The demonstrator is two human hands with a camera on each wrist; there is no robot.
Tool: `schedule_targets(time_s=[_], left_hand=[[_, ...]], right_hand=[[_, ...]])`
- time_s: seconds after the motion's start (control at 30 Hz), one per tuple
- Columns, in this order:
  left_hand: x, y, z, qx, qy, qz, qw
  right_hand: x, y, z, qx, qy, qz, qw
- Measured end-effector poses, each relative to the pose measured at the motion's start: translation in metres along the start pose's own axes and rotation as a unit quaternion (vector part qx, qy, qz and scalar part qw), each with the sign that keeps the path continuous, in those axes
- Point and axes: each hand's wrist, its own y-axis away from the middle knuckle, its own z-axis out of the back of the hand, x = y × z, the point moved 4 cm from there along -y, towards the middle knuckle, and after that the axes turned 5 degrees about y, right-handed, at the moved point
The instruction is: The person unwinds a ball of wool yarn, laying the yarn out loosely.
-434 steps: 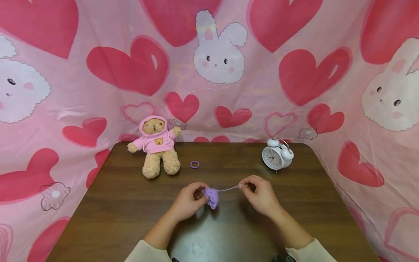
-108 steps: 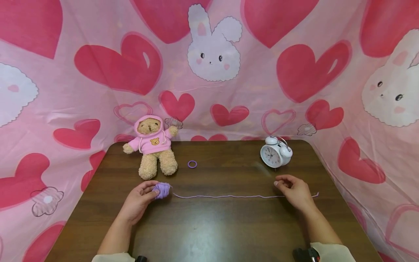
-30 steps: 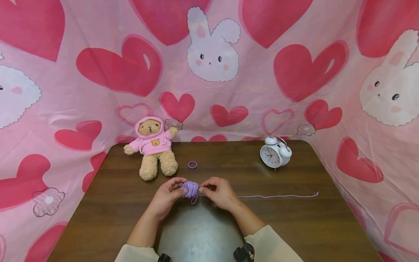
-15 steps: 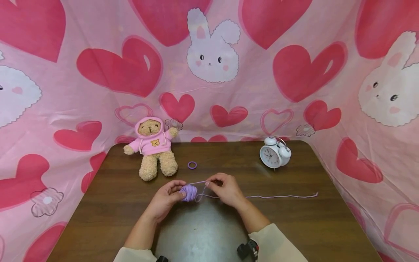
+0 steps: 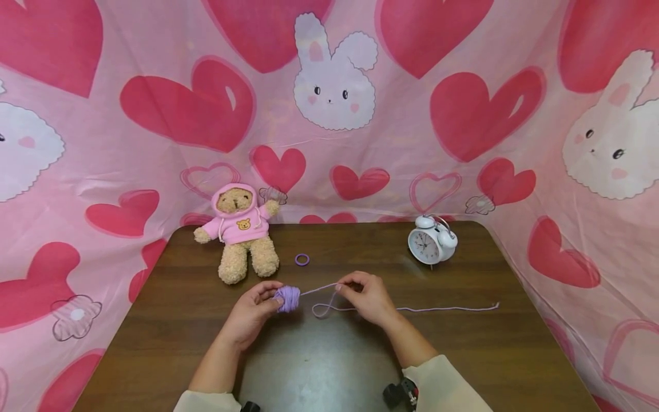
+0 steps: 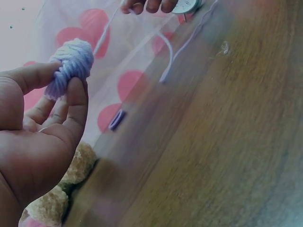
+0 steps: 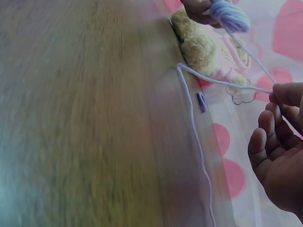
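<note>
A small wound bundle of lilac yarn is held above the table between the thumb and fingers of my left hand. From its right side a strand runs to my right hand, where thumb and fingertips pinch it. Below that pinch the strand drops into a small loop on the tabletop, and its tail stretches right past my right hand. In the left wrist view the yarn bundle sits in the fingertips. In the right wrist view the pinched strand bends down to the table.
A purple ring lies on the brown table beyond the yarn. A teddy bear in a pink hoodie sits at the back left. The white alarm clock stands at the back right. A pink cloth with hearts hangs behind.
Over the last second my right hand has moved right from the bundle, drawing out the strand and shifting the loop right. My left hand has moved slightly left with the yarn bundle.
</note>
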Motion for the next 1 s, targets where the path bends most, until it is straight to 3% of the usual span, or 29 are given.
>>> schedule_targets(time_s=[0.53, 1.0], left_hand=[[-0.002, 0.003, 0.017, -0.034, 0.008, -0.01, 0.9993], [-0.004, 0.01, 0.03, -0.046, 0.0, -0.001, 0.9989]], right_hand=[[-0.004, 0.008, 0.03, -0.026, 0.0, 0.009, 1.0], [-0.015, 0.011, 0.06, -0.061, 0.01, -0.022, 0.998]])
